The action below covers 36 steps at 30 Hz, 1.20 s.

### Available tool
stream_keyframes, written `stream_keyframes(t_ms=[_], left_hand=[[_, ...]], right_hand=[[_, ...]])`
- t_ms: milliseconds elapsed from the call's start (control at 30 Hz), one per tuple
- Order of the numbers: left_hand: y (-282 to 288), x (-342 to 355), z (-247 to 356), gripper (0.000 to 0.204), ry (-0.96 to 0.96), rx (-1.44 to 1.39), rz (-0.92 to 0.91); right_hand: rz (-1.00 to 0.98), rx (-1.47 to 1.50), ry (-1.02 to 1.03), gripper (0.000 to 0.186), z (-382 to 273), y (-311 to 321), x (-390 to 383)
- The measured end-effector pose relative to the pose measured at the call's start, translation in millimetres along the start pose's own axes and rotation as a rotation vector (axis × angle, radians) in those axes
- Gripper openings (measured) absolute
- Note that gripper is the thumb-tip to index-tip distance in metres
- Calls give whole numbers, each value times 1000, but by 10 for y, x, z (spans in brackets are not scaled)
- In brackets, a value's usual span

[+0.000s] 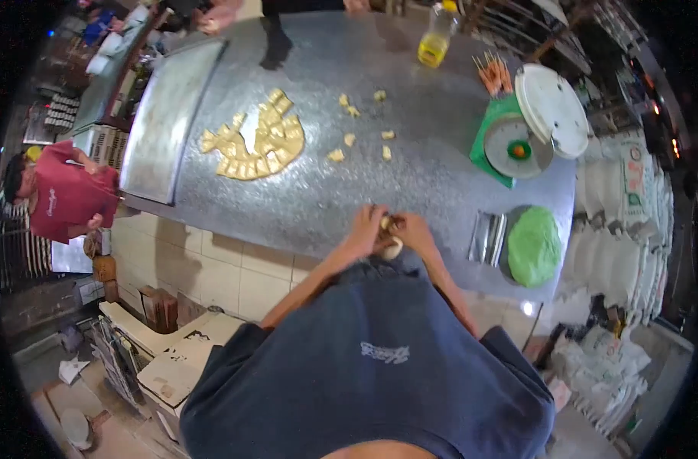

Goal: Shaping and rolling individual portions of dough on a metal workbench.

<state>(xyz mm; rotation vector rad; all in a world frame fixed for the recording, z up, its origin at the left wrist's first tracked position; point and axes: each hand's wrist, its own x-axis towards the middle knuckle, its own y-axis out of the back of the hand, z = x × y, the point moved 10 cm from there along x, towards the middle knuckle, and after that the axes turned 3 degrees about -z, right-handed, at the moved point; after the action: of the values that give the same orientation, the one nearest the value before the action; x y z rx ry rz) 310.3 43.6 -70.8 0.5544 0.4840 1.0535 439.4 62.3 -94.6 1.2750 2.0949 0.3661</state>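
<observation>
Both the left hand (366, 231) and the right hand (412, 232) are partly curled, holding a pale dough lump (392, 249) between them at the table's (287, 206) near edge. Its rounded end faces that edge (the hands hide the rest, so its long axis cannot be told). Lettering marks the dark shirt (368, 382); printed sacks (620, 187) lie past the right edge.

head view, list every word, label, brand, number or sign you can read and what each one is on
No text here reads clearly enough to quote.
Dark shirt of the wearer: white stylised lettering, too blurred.
Red shirt of the person at left: pale lettering, too small.
White sack at right: red and green print, too small.
</observation>
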Motion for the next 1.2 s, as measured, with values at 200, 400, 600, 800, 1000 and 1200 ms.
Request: stream_keyframes(t_ms=[200,400,600,800,1000,1200], left_hand=[[-624,94,-240,79,91,280,33],[-879,91,-309,45,-134,334,128],[-895,130,-374,64,-39,143,-41],[-480,-12,44,82,-88,222,-13],[-317,-110,184,83,-90,251,-87],[-175,-219,3,61,141,-16,-45]], right_hand=[[21,89,34,30,-69,61,18],[-55,93,-76,26,1,136,-59],[-354,772,-99,18,-876,422,-393],[289,476,419,31,-2265,1876,-553],[660,366,632,34,-2817,2685,-1178],[982,424,868,28,-2343,2038,-717]])
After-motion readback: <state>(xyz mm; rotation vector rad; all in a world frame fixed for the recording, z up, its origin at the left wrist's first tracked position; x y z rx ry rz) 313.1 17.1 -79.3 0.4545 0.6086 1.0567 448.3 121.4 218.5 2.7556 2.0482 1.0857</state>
